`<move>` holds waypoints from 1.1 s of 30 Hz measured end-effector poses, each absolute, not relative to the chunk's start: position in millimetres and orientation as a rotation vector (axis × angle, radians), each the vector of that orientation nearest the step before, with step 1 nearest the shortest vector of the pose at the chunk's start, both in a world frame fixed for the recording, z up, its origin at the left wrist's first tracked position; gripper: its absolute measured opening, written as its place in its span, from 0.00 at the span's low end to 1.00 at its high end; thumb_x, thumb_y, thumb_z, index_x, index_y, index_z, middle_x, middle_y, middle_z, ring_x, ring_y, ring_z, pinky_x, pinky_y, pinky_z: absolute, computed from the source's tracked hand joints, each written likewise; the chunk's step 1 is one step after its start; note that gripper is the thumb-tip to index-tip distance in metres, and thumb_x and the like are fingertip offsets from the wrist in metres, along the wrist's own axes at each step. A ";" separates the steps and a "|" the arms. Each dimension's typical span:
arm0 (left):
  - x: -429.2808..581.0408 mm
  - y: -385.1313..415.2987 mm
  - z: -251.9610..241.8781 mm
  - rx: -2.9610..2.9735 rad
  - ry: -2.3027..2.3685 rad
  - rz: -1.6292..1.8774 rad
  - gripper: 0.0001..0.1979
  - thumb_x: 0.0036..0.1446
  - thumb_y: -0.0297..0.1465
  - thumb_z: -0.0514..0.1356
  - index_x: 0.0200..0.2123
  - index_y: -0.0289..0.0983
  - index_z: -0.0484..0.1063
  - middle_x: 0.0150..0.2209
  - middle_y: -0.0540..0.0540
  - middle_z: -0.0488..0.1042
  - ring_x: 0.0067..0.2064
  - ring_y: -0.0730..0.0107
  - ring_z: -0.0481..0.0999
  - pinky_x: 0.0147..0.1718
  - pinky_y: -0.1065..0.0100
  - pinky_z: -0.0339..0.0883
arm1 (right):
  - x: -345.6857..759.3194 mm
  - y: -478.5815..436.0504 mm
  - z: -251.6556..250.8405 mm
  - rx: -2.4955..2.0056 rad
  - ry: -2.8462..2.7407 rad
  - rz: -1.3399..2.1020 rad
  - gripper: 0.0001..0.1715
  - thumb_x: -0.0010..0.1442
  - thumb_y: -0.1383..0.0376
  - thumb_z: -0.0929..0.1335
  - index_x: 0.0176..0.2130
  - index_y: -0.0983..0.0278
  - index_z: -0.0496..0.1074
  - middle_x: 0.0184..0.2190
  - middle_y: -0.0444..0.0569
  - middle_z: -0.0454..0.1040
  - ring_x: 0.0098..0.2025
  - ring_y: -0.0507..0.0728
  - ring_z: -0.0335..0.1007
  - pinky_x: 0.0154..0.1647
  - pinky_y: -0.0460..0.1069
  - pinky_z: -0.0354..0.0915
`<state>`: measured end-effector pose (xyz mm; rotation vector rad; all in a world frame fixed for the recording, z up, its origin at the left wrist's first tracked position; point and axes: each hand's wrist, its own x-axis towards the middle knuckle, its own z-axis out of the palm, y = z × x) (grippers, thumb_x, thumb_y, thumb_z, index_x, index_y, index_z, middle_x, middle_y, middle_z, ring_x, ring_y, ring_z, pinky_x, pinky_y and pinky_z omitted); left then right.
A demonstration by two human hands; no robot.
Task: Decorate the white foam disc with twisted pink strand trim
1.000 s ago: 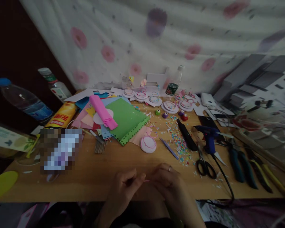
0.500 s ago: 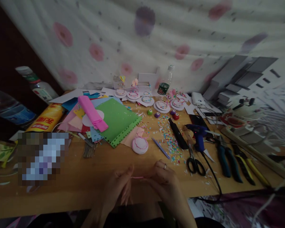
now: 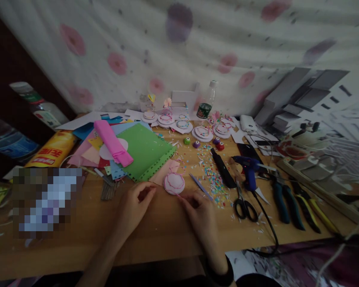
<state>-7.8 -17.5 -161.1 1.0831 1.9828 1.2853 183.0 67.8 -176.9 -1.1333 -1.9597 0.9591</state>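
A person works with two bare hands at a wooden table, seen in the head-camera view. The right hand has thumb and finger pinched together, apparently on a pink strand at the near rim of a round white disc lying on the tabletop between the hands, in front of a green sheet. The left hand curls just left of the disc, thumb close to fingertips; whether it grips anything cannot be told. The step in hand looks to be working the strand around the disc's edge, and the next move would call for a light, exact pinch that leaves the disc undisturbed. Toward the back stands a clear bottle with a green label, its contents too dim to make out. At left are a white-capped bottle, contents likewise unclear, and a yellow canister, its inside hidden. At right, a pale tub has dark-tipped items showing at its top.
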 end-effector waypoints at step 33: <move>-1.7 -5.2 -212.8 2.526 1.906 1.047 0.18 0.73 0.29 0.47 0.53 0.36 0.75 0.50 0.40 0.79 0.53 0.60 0.78 0.51 0.55 0.76 | 177.4 73.2 -184.0 -1.086 -2.210 0.772 0.07 0.62 0.70 0.71 0.30 0.63 0.76 0.29 0.50 0.78 0.31 0.60 0.74 0.33 0.51 0.64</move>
